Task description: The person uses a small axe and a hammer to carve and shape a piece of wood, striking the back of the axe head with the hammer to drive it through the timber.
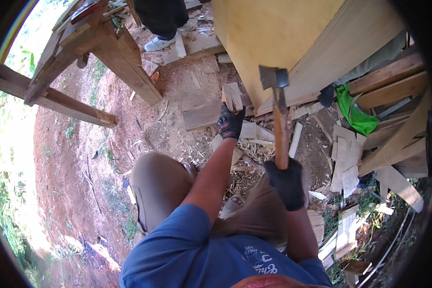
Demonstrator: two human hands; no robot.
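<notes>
My right hand (287, 186), in a black glove, is wrapped round the lower end of a wooden handle. It is a hatchet (280, 115), raised with its dark metal head uppermost, in front of the large plywood sheets. Farther forward and to the left, my left hand (230, 124), also gloved, grips the near end of a short wood block (233, 96). The block appears to be over a thick plank (200, 116) on the ground; whether it touches the plank I cannot tell. The hatchet head is apart from the block, to its right.
Large plywood sheets (269, 38) lean at the far right. A wooden trestle (125, 62) stands at the far left, near another person's shoe (159, 43). Offcuts and shavings (247, 180) litter the dirt. Stacked boards and a green bag (355, 113) lie to the right.
</notes>
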